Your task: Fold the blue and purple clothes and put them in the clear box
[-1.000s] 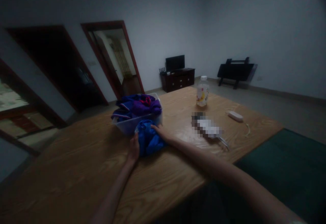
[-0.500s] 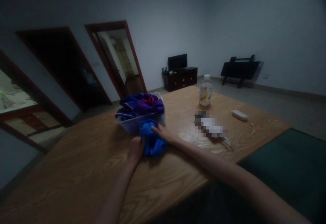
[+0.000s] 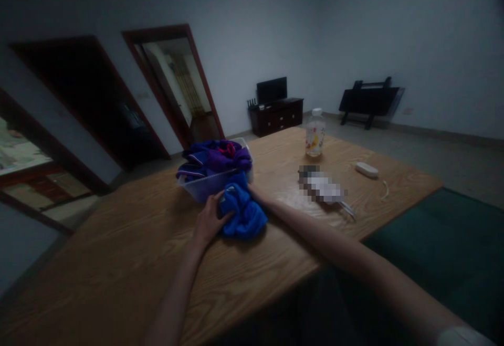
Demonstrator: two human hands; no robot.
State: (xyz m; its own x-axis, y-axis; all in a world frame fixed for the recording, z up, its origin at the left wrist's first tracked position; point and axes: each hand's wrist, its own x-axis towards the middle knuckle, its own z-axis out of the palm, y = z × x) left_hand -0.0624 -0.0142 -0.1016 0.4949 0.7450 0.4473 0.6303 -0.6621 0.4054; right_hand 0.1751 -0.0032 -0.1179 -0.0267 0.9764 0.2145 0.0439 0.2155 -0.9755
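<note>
A bunched bright-blue cloth garment (image 3: 244, 216) rests on the wooden table (image 3: 142, 246), close against the near side of a clear plastic bin (image 3: 197, 191). My left hand (image 3: 210, 219) grips its left side, thumb toward me and fingers over the far edge. My right hand (image 3: 256, 195) holds its right far side, with the fingertips hidden behind the fabric. Purple and navy clothes (image 3: 214, 159), some with white piping and a pink-red piece, fill the bin above its rim.
Right of the bin stand a clear bottle (image 3: 315, 135) with a white cap, a blurred-out item (image 3: 323, 186) with a cord, and a small white device (image 3: 366, 169). A dark green surface (image 3: 444, 241) adjoins the table's right edge. A TV cabinet (image 3: 277, 116) stands beyond.
My left hand has opened wider around the blue garment's left side. My right hand has slid toward its far right side, and the garment has shifted slightly right. The view has tilted a little.
</note>
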